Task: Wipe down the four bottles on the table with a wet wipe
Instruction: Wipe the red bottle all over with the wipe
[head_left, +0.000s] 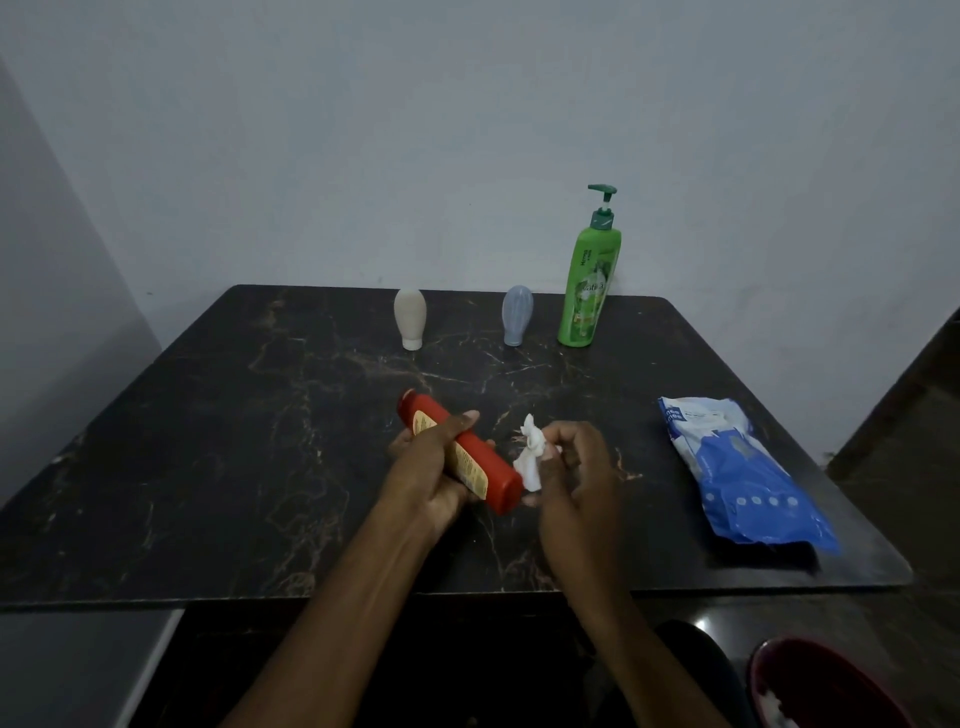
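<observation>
Left hand (434, 467): curled round the red bottle (462, 452), holding it tilted above the table (208, 467).
Right hand (571, 467): fingers pinch a crumpled white wipe (530, 460) against the bottle's near end.
White bottle (410, 318): stands at the far edge, well apart from both hands.
Grey-blue bottle (517, 314): beside the green pump bottle (589, 280), far side.
Wipe pack (737, 473): lies flat, right of the right hand.

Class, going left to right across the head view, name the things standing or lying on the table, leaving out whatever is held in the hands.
beige bottle → grey-blue bottle → green pump bottle → blue wipes pack
</observation>
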